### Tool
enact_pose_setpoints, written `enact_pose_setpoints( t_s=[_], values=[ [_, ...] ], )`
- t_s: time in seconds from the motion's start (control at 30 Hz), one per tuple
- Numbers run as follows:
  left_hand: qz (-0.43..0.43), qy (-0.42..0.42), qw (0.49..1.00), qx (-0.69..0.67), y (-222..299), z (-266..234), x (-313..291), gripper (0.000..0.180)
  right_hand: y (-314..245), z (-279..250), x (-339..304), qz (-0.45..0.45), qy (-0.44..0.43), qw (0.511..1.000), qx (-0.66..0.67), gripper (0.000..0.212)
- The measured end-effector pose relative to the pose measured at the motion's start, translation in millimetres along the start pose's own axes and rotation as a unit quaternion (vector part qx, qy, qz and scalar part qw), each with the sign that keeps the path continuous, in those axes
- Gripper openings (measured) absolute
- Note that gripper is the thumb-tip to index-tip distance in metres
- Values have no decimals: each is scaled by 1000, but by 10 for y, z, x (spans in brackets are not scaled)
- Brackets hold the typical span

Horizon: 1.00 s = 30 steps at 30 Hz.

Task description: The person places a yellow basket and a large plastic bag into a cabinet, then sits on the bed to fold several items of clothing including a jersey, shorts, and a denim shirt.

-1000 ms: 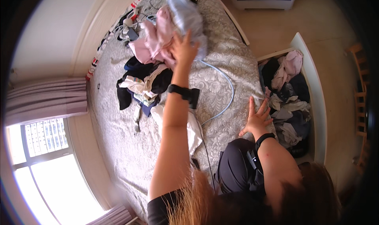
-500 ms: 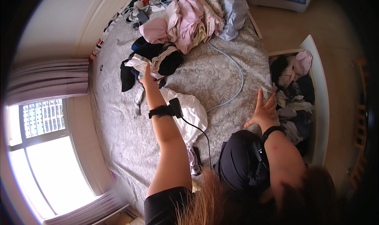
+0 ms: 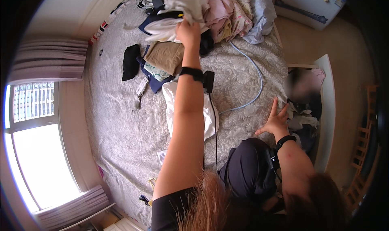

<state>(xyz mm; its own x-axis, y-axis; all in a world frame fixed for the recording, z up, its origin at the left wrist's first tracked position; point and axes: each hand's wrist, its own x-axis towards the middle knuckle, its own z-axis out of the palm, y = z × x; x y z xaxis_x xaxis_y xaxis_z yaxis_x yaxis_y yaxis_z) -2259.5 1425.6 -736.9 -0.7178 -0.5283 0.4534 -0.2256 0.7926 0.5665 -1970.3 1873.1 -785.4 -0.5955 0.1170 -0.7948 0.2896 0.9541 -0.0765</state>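
My left hand [image 3: 188,31] is stretched far across the bed, its fingers closed on a white garment [image 3: 162,29] lifted among dark clothes at the back. Just nearer lies a tan folded garment [image 3: 165,55], with a green-and-white patterned cloth [image 3: 156,72] and a navy garment [image 3: 157,86] partly under it. A black garment [image 3: 131,62] rests to their left. Beneath my left forearm, a white cloth [image 3: 172,105] is spread on the bed and partly hidden. My right hand [image 3: 276,120] leans on the bed's right side, fingers spread, holding nothing.
Pink clothes [image 3: 219,8] and a silvery bundle [image 3: 259,18] are heaped at the back. A pale blue cable [image 3: 259,75] curves over the patterned bedspread [image 3: 235,129]. An open drawer [image 3: 327,121] full of clothes stands beside the bed's right edge. Tangled cords [image 3: 146,0] lie back left.
My left hand has moved farther back and right, carrying the white garment off the pile and uncovering the tan and patterned clothes. My right hand stays spread on the bed. The view has shifted slightly.
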Motion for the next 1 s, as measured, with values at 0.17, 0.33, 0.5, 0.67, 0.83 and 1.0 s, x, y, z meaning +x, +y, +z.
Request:
enact_pose_setpoints(
  t_s=[0.17,0.33,0.5,0.67,0.83,1.0],
  values=[
    [100,-38,991,78,175,422,143,45,-221,64,-134,-10,-10,1000,4,206],
    [124,-143,980,67,269,369,287,67,-268,115,-156,-10,2,1000,2,205],
    [181,-110,976,-57,561,328,-200,77,103,-102,-84,-16,8,998,66,197],
    [26,-397,908,-131,846,-61,-1885,110,188,82,-175,-55,-25,995,77,190],
    [-82,-660,745,57,2126,433,-3473,155,735,17,-264,-46,-25,994,95,185],
    [-33,-572,769,284,2521,573,-4120,187,1136,-59,74,-167,-81,972,142,153]
  ],
)
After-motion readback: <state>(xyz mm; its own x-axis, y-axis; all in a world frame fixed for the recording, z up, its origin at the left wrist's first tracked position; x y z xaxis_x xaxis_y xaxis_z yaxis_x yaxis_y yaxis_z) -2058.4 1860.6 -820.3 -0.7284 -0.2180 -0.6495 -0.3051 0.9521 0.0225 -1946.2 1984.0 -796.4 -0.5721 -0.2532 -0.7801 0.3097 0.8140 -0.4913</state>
